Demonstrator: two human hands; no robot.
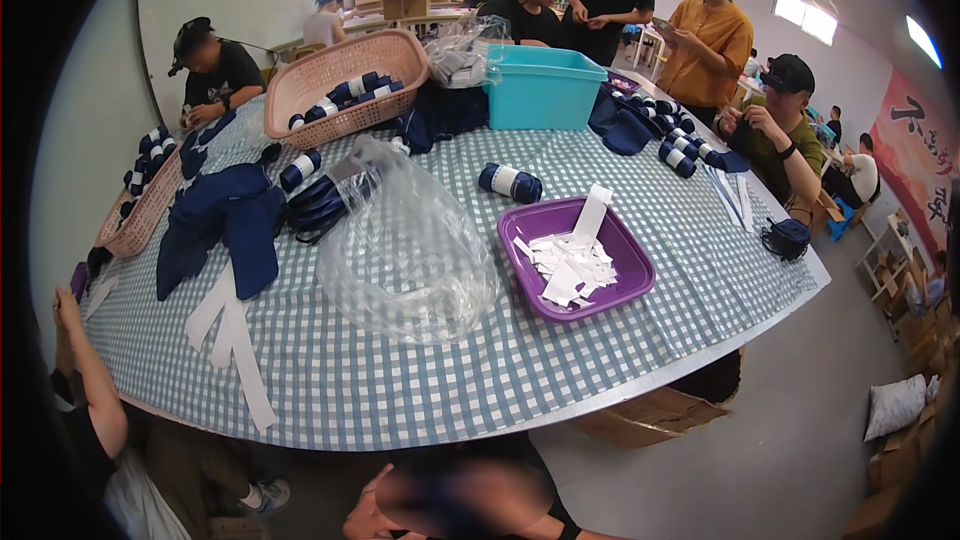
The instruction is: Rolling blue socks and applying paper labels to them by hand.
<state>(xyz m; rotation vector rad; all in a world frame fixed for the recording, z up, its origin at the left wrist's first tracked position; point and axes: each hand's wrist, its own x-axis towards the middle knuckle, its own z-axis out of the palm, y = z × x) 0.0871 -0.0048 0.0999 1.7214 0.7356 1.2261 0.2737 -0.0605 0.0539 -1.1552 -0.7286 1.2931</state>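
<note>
At the lower edge, below the table's near edge, my left hand [370, 508] and my right hand [525, 500] are close together. A blurred patch covers most of both, and their fingers cannot be made out. Something dark blue [450, 502] shows dimly between them, too smeared to name. Closest on the table are a purple tray [634, 285] of white paper strips [570, 265], a clear plastic bag [410, 260] and a dark blue roll with a white paper band [510, 183]. Farther left lie dark blue cloth pieces [215, 220] and long white strips [235, 340].
A checked cloth [420, 400] covers the table. Toward the back stand a pink basket [280, 110] with banded rolls and a turquoise bin [545, 90]. More rolls [680, 145] lie at the right. A cardboard box [650, 415] sits under the table. Several people work around it.
</note>
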